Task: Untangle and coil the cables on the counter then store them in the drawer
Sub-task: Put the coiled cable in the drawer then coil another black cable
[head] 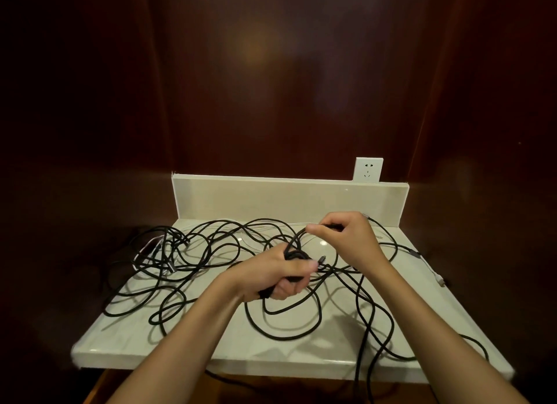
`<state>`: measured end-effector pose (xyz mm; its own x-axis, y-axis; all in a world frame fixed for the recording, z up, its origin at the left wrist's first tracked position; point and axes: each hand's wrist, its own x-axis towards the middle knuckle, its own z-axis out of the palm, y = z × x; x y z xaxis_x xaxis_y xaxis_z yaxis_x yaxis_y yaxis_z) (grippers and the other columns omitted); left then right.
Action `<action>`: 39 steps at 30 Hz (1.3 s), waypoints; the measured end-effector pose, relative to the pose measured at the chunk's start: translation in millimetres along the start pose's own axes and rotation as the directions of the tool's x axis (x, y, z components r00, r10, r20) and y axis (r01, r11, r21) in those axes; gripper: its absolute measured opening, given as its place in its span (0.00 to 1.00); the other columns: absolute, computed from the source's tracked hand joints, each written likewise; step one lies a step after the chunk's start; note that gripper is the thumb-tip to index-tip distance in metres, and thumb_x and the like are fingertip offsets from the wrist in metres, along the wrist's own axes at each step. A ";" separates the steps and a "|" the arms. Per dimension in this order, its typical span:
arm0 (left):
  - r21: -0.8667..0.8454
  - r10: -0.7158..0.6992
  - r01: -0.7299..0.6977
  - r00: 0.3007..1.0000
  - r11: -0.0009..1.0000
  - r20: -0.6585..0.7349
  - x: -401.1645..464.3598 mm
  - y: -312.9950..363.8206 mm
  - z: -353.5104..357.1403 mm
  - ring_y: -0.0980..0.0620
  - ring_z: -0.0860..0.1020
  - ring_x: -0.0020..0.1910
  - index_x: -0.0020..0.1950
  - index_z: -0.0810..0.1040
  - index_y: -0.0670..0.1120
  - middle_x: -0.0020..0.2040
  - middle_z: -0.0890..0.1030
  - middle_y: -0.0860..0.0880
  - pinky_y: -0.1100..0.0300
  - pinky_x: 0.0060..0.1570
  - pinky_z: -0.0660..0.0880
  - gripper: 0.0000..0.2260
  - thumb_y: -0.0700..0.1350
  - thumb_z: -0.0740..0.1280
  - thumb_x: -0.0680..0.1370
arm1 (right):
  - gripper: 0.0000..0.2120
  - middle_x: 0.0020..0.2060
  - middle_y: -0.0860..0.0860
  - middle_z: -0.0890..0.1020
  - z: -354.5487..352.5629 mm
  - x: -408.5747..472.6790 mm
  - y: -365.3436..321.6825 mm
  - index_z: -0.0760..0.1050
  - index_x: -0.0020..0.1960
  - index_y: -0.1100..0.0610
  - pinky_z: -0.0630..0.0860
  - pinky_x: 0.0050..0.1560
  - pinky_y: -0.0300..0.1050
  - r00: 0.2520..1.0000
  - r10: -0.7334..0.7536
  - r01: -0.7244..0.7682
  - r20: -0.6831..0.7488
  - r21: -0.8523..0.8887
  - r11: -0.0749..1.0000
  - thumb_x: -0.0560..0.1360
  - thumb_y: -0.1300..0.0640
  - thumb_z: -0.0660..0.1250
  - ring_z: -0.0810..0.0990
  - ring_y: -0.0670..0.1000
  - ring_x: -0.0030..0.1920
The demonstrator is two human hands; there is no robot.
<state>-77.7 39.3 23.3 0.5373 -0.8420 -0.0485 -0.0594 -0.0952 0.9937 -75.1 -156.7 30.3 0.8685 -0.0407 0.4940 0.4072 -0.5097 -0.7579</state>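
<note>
Cables [211, 271]: black tangle sprawled across bench [126, 337], count unclear; one white lead [434, 272] at right edge. Two hands: left grip [278, 275] clutching small black coil; right grip [340, 238] pinching black strand above bench.

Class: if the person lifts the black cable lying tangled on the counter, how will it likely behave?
Likely floppy: the black cable lies in loose curves across the counter. It would probably snag, since strands cross repeatedly. It seems light: the right hand pinches it with fingertips.
</note>
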 end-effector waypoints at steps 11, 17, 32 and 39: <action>-0.433 -0.057 -0.381 0.694 0.817 -0.718 25.9 -17.8 -5.8 0.43 0.85 0.53 0.61 0.78 0.39 0.57 0.85 0.41 0.50 0.51 0.82 0.22 0.55 0.55 0.85 | 0.09 0.24 0.45 0.66 -6.4 -7.3 6.4 0.84 0.44 0.60 0.57 0.30 0.42 0.955 0.140 -0.182 0.260 0.144 0.973 0.79 0.58 0.67 0.60 0.48 0.28; -0.619 -0.097 -0.720 0.625 0.314 -0.775 25.6 -3.6 -14.9 0.48 0.85 0.51 0.59 0.79 0.43 0.51 0.86 0.47 0.48 0.61 0.77 0.21 0.56 0.54 0.86 | 0.22 0.27 0.49 0.69 -3.4 -10.9 5.2 0.85 0.48 0.57 0.64 0.37 0.47 0.950 0.099 -0.139 0.296 0.117 0.983 0.70 0.39 0.67 0.67 0.50 0.33; 0.322 0.349 -0.143 0.253 0.936 -0.902 24.1 -8.8 -39.7 0.49 0.69 0.28 0.40 0.76 0.41 0.29 0.71 0.49 0.53 0.32 0.68 0.20 0.54 0.60 0.84 | 0.26 0.22 0.46 0.65 7.0 -21.4 9.1 0.72 0.27 0.56 0.68 0.38 0.46 0.954 0.078 -0.040 0.289 -0.135 0.990 0.79 0.43 0.65 0.64 0.44 0.25; 0.533 0.304 0.202 0.636 0.822 -0.710 30.7 -13.5 -25.0 0.48 0.72 0.29 0.34 0.75 0.36 0.29 0.76 0.43 0.54 0.35 0.66 0.38 0.67 0.45 0.78 | 0.22 0.22 0.48 0.66 5.2 -17.9 1.4 0.72 0.26 0.56 0.61 0.31 0.42 0.969 -0.031 0.027 0.245 0.018 0.999 0.76 0.48 0.68 0.64 0.45 0.26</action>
<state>-39.4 28.0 10.9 0.9206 -0.1874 0.3427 -0.3884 -0.5312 0.7530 -88.6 -152.2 18.2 0.8984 0.1866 0.3976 0.4356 -0.4952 -0.7517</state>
